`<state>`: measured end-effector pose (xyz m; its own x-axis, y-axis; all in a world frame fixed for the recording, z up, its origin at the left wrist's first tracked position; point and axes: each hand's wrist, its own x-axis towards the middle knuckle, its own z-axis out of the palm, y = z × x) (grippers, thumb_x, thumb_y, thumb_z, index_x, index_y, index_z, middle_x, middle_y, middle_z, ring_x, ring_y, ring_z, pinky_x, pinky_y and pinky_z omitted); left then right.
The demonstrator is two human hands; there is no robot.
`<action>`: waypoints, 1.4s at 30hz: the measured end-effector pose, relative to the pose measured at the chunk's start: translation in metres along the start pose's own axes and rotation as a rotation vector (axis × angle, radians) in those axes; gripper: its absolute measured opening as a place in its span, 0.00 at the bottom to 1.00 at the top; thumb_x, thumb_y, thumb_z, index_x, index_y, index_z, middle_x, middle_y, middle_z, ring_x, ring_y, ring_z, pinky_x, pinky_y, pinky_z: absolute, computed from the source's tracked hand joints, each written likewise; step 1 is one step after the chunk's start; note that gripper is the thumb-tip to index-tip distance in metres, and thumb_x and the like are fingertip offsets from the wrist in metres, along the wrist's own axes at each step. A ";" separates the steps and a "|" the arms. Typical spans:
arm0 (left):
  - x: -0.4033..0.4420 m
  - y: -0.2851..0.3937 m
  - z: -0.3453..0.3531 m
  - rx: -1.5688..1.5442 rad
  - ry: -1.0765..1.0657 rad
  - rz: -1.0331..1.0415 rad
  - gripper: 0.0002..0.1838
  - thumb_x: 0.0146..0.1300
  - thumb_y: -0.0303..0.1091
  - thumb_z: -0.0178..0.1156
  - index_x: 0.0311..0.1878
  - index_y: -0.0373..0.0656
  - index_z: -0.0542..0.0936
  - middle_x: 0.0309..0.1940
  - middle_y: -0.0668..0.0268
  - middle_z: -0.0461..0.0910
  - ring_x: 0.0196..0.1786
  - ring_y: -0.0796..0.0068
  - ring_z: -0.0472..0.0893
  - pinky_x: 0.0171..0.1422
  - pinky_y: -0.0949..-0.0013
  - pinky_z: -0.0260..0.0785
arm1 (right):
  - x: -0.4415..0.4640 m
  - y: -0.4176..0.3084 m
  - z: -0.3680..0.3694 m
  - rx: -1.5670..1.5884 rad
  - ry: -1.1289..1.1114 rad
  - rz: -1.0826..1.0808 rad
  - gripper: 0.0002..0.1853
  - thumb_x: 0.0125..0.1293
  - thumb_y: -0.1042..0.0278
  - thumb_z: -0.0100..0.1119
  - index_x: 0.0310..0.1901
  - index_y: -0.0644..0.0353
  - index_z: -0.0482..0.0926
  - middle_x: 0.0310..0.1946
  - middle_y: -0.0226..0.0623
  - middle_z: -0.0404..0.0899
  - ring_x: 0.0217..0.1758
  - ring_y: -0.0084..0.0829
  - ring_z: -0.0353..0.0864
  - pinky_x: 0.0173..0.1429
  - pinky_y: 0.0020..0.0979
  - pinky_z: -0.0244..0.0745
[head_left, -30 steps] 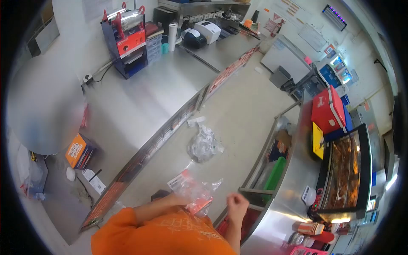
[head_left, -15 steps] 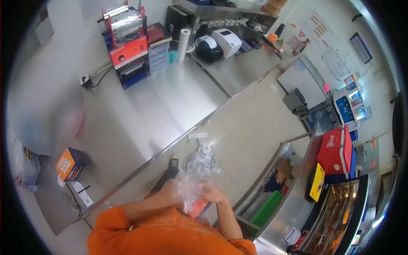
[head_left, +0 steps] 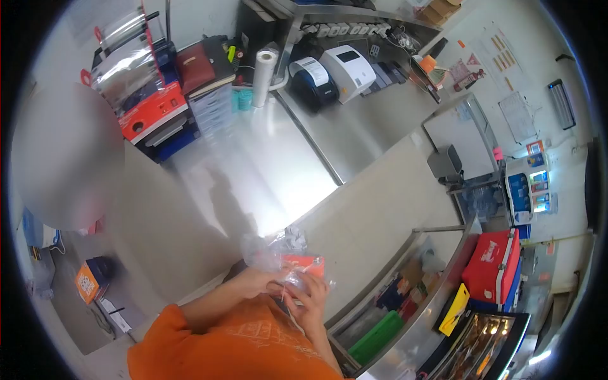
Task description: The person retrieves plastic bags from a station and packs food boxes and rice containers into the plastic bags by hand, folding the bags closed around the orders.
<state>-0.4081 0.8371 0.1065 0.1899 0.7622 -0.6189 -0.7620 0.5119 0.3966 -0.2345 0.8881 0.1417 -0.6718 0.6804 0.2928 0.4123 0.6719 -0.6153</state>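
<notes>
A clear plastic bag (head_left: 258, 252) with a red-orange packet or box (head_left: 305, 262) in it is held in front of my orange shirt. My left hand (head_left: 258, 282) has its fingers closed on the bunched plastic from the left side. Facing it, my right hand (head_left: 309, 296) pinches the gathered plastic, its fingers close to the left ones. A thin pale strip hangs by the right fingers; what it is I cannot make out. The red-orange item lies just beyond my fingers, partly covered by crinkled film.
Ahead is a steel table (head_left: 209, 183) with a red sealing machine (head_left: 152, 113), paper roll (head_left: 263, 79) and white label printer (head_left: 347, 73). A steel counter on the right has a green tray (head_left: 375, 337), yellow board (head_left: 454, 310) and red cooler (head_left: 487, 266). An orange box (head_left: 88, 280) sits left.
The view has shifted toward the table. The red-orange item, earlier hanging below my hands, is now beyond them, and both hands have come together on the gathered plastic.
</notes>
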 end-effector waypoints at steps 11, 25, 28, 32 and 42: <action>0.031 -0.017 0.022 0.511 0.046 0.526 0.19 0.67 0.35 0.62 0.58 0.37 0.74 0.54 0.61 0.76 0.53 0.70 0.79 0.56 0.65 0.74 | 0.023 0.020 -0.022 0.493 0.126 0.548 0.03 0.64 0.74 0.59 0.36 0.64 0.81 0.34 0.39 0.78 0.40 0.35 0.75 0.47 0.33 0.69; 0.102 -0.071 0.117 1.088 -0.050 0.822 0.09 0.63 0.28 0.61 0.45 0.39 0.81 0.42 0.64 0.81 0.43 0.71 0.80 0.49 0.67 0.73 | -0.073 0.100 -0.099 0.976 0.448 0.538 0.05 0.72 0.74 0.51 0.40 0.66 0.74 0.35 0.37 0.79 0.38 0.27 0.78 0.46 0.31 0.74; 0.139 -0.104 0.169 1.457 -0.119 0.918 0.15 0.56 0.28 0.62 0.48 0.43 0.80 0.43 0.62 0.81 0.47 0.62 0.79 0.54 0.60 0.70 | -0.114 0.158 -0.132 1.017 0.381 0.576 0.04 0.72 0.75 0.51 0.41 0.65 0.73 0.33 0.35 0.78 0.36 0.23 0.77 0.43 0.27 0.73; 0.181 -0.163 0.248 1.397 -0.090 0.884 0.16 0.54 0.27 0.60 0.49 0.46 0.81 0.45 0.61 0.80 0.49 0.56 0.78 0.55 0.55 0.69 | -0.165 0.217 -0.196 0.883 0.112 0.636 0.04 0.72 0.75 0.53 0.39 0.65 0.75 0.27 0.30 0.75 0.30 0.18 0.73 0.35 0.21 0.69; 0.227 -0.205 0.361 0.924 -0.388 0.683 0.15 0.59 0.23 0.54 0.50 0.39 0.78 0.46 0.55 0.76 0.52 0.58 0.75 0.59 0.61 0.65 | -0.145 0.315 -0.331 1.373 0.031 0.797 0.10 0.68 0.78 0.53 0.48 0.58 0.67 0.19 0.26 0.69 0.15 0.15 0.62 0.18 0.21 0.55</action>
<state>0.0146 1.0481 0.1293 0.2150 0.9727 0.0878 -0.0784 -0.0725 0.9943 0.1968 1.0980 0.1474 -0.5447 0.7311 -0.4108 -0.2192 -0.5970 -0.7717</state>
